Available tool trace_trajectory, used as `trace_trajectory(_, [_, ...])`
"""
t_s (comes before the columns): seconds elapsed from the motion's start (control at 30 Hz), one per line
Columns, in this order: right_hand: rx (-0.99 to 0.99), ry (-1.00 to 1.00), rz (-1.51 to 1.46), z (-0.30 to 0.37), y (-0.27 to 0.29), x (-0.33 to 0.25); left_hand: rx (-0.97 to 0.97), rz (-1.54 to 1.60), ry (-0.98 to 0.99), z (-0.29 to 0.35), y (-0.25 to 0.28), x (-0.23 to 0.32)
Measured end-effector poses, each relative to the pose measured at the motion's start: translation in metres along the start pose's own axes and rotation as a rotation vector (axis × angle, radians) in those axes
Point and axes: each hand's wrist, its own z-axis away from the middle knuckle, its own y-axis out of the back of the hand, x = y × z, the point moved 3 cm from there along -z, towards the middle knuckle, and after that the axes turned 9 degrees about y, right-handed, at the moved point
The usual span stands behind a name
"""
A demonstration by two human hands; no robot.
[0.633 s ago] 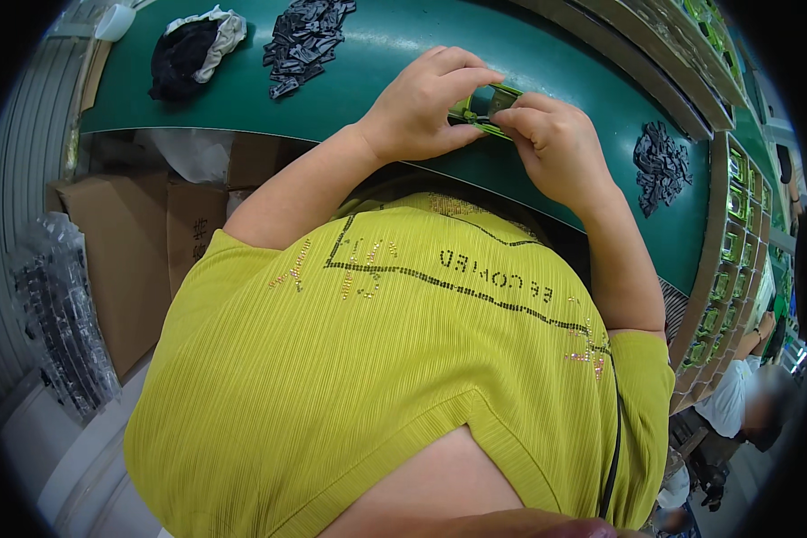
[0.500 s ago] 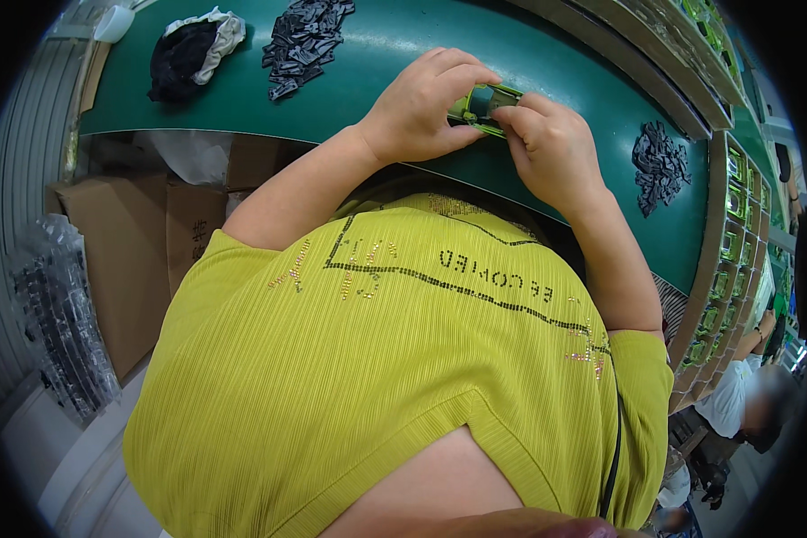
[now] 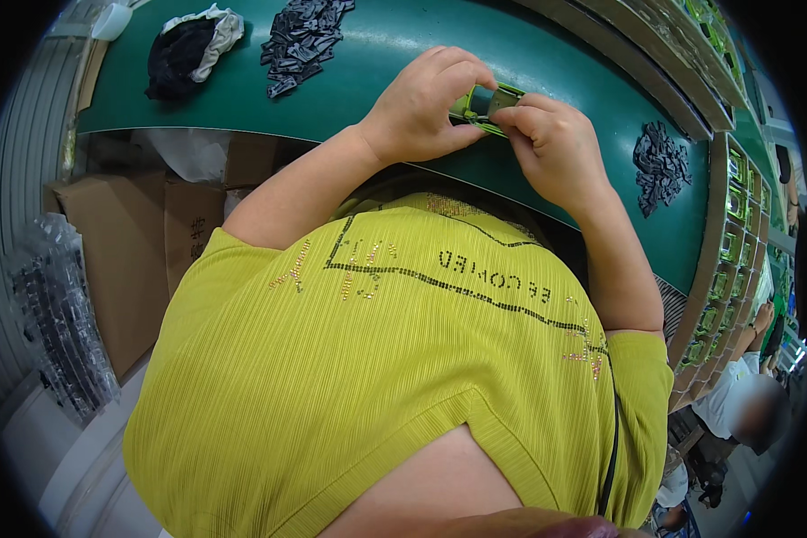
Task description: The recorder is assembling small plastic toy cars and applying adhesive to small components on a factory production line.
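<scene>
Your left hand [image 3: 424,105]: clamped on green frame [image 3: 472,116] | your right hand [image 3: 556,145]: at its right end, can't tell grip | frame above table [image 3: 394,36], near front edge

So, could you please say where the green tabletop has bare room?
The tabletop is bare between the left heap of dark plastic pieces and the left hand, and between the right hand and the right heap. It's crowded where both hands hold the green rectangular piece.
</scene>
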Motion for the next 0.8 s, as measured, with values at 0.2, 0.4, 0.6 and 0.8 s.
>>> trace_trajectory(0.2, [0.053,-0.035,0.073,0.000,-0.007,-0.001,0.010,-0.013,-0.019,0.001,-0.003,-0.001])
trace_trajectory(0.4, [0.006,-0.013,-0.029,0.001,0.002,0.004,-0.012,-0.014,0.015,0.000,-0.002,0.000])
trace_trajectory(0.6, [-0.020,-0.039,-0.031,-0.002,-0.001,0.002,-0.001,-0.014,0.028,0.001,-0.006,0.001])
trace_trajectory(0.8, [-0.006,-0.113,-0.248,-0.002,0.003,0.006,-0.017,-0.056,-0.023,0.001,-0.006,0.001])
